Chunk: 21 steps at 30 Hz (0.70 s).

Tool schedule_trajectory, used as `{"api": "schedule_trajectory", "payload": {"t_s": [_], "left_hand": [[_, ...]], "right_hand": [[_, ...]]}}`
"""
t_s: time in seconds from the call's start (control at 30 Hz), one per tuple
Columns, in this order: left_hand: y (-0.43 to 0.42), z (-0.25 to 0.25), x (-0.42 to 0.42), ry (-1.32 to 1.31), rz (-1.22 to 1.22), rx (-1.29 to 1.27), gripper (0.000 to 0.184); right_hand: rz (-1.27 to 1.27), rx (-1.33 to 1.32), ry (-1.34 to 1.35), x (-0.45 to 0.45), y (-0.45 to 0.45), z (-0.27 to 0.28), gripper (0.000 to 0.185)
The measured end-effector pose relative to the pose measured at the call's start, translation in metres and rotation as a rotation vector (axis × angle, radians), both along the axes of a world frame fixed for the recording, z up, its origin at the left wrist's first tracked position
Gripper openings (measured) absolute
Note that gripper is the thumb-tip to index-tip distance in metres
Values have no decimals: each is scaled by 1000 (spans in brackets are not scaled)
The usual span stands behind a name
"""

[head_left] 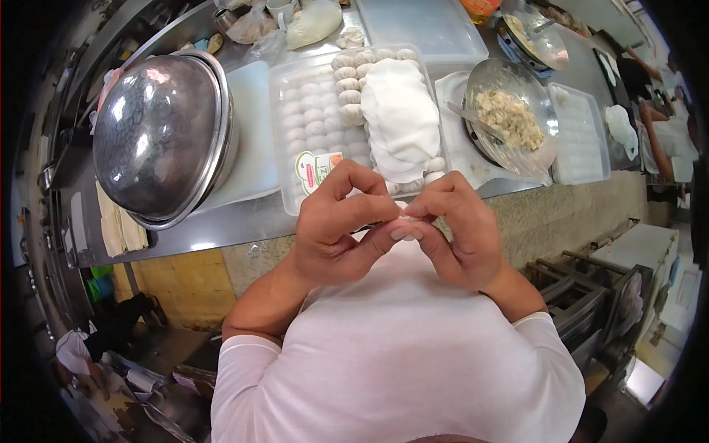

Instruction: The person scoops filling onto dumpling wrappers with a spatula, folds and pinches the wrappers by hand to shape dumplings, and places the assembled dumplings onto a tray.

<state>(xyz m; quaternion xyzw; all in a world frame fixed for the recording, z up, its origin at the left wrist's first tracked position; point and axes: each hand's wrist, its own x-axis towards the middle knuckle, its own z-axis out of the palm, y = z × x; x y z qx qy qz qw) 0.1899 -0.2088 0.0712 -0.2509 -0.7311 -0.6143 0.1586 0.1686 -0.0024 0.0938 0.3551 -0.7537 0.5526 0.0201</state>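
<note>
You grip 1 white dough piece (404, 208), largely hidden, between the fingertips of your left hand (326, 232) and right hand (469, 230), just before the tray (289, 193). Stacked wrappers (399, 111) lie over dumplings (352, 114) in the tray; a bowl (484, 74) of filling (511, 119) stands right of it.

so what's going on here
A person in a white shirt has the left hand and right hand together, pinching a small piece of dough, mostly hidden by the fingers. Ahead, a stack of thin white wrappers lies over a plastic tray of dumplings. To the right, filling sits in a bowl; a big domed lid is at left.
</note>
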Motion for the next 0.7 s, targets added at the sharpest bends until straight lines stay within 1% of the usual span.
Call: {"api": "schedule_trajectory", "payload": {"t_s": [0.07,0.1,0.17,0.2,0.23,0.27,0.33,0.37,0.4,0.43,0.47,0.5,0.53,0.57,0.6,0.63,0.67,0.7], "left_hand": [[-7,-7,4,-43,-97,-16,28],[-8,-8,3,-44,-91,-13,28],[-11,-10,0,-224,-153,156,31],[-13,-13,-1,-224,-149,159,31],[-16,-18,-1,-678,-340,449,32],[-18,-25,-2,-1132,-530,741,34],[-19,-43,-4,-1081,-481,798,34],[-20,-47,-6,-1029,-434,850,33],[-23,-46,-9,-1009,-374,851,38],[-23,-45,-9,-1006,-371,852,38],[-22,-44,-9,-974,-267,790,39],[-21,-43,-9,-943,-165,727,40],[-23,-44,-9,-946,-164,729,47],[-22,-42,-9,-948,-167,727,47],[-21,-40,-9,-907,-126,642,47],[-19,-38,-9,-865,-85,558,48],[-18,-38,-9,-866,-89,556,48],[-17,-38,-9,-851,-85,543,47]], "right_hand": [[26,54,-7,-2,0,-2,22],[64,76,11,-5,0,-3,24],[107,100,29,-13,-1,-6,26],[129,78,125,-20,-2,-8,28],[151,55,220,-25,-4,-11,30],[158,57,218,-27,-5,-15,30],[86,182,109,-29,-7,-26,29],[90,182,104,-29,-7,-32,29],[59,108,-101,-30,-6,-39,27],[28,34,-304,-31,-6,-44,24],[27,-35,-540,-27,-7,-49,19],[29,-35,-540,-26,-10,-52,19],[-6,-11,-502,-25,-15,-54,20],[-45,11,-464,-24,-19,-56,22],[-50,9,-462,-24,-24,-59,22],[-81,31,-372,-24,-29,-61,25],[-112,54,-283,-24,-32,-62,27],[-114,54,-283,-24,-33,-61,27]]}}
